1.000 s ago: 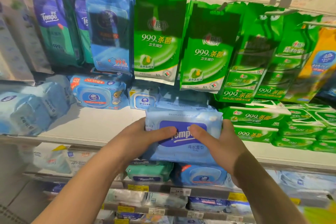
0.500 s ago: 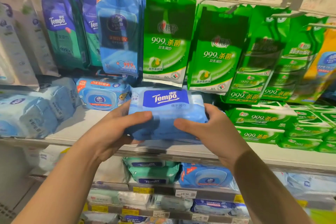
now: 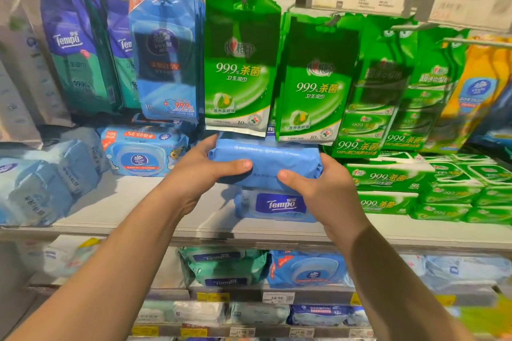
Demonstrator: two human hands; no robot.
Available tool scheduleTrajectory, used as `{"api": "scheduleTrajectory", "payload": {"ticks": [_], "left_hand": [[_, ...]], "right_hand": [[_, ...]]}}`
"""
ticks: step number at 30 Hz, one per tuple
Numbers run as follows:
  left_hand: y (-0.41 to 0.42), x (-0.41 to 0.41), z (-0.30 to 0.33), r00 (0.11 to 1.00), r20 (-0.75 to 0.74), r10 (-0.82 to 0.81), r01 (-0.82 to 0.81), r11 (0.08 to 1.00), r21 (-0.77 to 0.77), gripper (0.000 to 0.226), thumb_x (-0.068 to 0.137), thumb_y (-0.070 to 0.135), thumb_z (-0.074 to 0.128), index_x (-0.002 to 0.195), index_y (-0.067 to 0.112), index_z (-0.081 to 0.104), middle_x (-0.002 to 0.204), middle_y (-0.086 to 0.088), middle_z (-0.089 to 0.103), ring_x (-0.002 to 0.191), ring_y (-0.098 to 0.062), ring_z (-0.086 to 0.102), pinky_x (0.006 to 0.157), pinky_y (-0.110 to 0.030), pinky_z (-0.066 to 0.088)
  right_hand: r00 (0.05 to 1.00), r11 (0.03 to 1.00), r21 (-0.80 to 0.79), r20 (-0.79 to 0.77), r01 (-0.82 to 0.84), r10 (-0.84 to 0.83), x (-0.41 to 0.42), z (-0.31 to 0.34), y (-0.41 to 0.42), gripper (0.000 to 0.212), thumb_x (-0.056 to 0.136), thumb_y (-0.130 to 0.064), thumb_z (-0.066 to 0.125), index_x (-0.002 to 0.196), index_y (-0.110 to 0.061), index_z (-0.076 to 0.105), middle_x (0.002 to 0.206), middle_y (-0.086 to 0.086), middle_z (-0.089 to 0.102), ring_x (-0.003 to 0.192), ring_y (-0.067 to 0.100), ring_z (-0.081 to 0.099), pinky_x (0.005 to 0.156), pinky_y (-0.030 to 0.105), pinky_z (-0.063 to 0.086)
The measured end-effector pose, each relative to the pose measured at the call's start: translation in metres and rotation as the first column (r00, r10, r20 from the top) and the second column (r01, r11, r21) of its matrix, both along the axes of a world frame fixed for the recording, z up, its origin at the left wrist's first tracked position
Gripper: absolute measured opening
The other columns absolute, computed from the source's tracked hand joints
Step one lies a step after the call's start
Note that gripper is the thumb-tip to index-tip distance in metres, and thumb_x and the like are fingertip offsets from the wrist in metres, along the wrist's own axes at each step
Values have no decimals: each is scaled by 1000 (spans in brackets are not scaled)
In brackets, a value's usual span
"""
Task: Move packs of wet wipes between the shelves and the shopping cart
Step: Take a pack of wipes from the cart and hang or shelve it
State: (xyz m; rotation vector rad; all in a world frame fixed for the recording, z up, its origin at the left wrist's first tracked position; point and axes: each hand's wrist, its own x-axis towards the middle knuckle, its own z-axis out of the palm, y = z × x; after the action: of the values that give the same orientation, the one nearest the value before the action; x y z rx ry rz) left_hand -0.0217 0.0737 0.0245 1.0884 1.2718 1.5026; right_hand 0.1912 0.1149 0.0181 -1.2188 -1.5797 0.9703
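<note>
A blue pack of wet wipes (image 3: 266, 162) is held between both hands just above the white shelf (image 3: 155, 207), its plain side turned toward me. My left hand (image 3: 202, 171) grips its left end and my right hand (image 3: 315, 188) grips its right end, thumbs on the front. Directly beneath it a second blue Tempo pack (image 3: 274, 205) lies on the shelf with its label facing out. The held pack sits under the hanging green sachets (image 3: 238, 63). No shopping cart is in view.
Blue Vinda packs (image 3: 141, 151) lie to the left and stacked green packs (image 3: 415, 183) to the right on the same shelf. Hanging pouches (image 3: 163, 58) fill the hooks above. Lower shelves (image 3: 277, 291) hold more packs, with price tags along their edges.
Both hands have carried the blue pack up and deeper over the shelf, and rotated it so its Tempo label no longer faces me. It now hovers over another Tempo pack.
</note>
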Motion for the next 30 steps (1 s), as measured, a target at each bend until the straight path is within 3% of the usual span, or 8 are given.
{"api": "scheduleTrajectory", "payload": {"ticks": [3,5,7,15,18,21,26,30], "left_hand": [[14,10,-1,999,44,28,-28,1000,1,56,66,13,96,110,23,63,91,15,78,85,-1,75,72,-14,56],[26,14,-7,998,56,30,-29,999,-13,77,55,25,101,122,13,64,105,4,79,100,-14,76,83,-25,57],[31,21,-14,997,61,44,-44,999,3,73,56,34,93,120,14,66,108,2,79,105,-18,74,82,-25,56],[29,30,-33,996,74,45,-49,998,46,61,66,44,80,121,22,64,102,13,79,94,-4,75,73,-17,57],[31,32,-41,994,110,11,-14,1000,28,54,73,39,80,120,19,63,96,15,79,90,-3,75,70,-15,56],[34,35,-57,994,80,-81,81,997,0,49,74,34,81,118,21,66,103,10,79,95,-10,76,72,-19,58],[37,29,-79,966,-118,-231,229,973,-26,57,80,16,85,132,8,64,125,-8,74,115,-26,70,94,-37,58],[41,27,-80,965,-180,-193,192,981,-26,54,81,24,85,129,8,66,122,-6,75,114,-27,71,94,-39,57]], "right_hand": [[997,998,31,-42,59,-58,3,-4,10,54,57,-61,83,100,-32,73,95,-6,77,100,23,71,86,47,59],[995,995,53,-65,85,-82,3,-1,13,40,70,-44,86,101,-24,72,92,-7,77,91,17,73,87,46,59],[990,985,105,-60,135,-129,2,-1,11,29,79,-32,86,103,-24,71,92,-9,75,89,12,72,89,42,58],[916,890,289,87,353,-392,22,-36,-5,55,82,-34,82,127,-12,58,111,-2,58,103,21,57,90,37,50],[956,962,71,113,265,-271,31,-55,-10,46,83,-37,81,120,-25,56,111,-7,64,98,16,65,87,36,55],[958,988,12,243,155,-153,33,-65,2,28,83,-43,79,103,-33,62,97,-16,71,91,10,69,73,25,53],[965,999,-11,258,53,-48,27,-64,16,57,79,-43,83,129,-32,56,114,-17,68,96,4,65,67,8,41],[975,997,-5,211,78,-75,22,-64,19,50,82,-32,83,125,-27,58,107,-17,68,90,0,65,61,4,41]]}}
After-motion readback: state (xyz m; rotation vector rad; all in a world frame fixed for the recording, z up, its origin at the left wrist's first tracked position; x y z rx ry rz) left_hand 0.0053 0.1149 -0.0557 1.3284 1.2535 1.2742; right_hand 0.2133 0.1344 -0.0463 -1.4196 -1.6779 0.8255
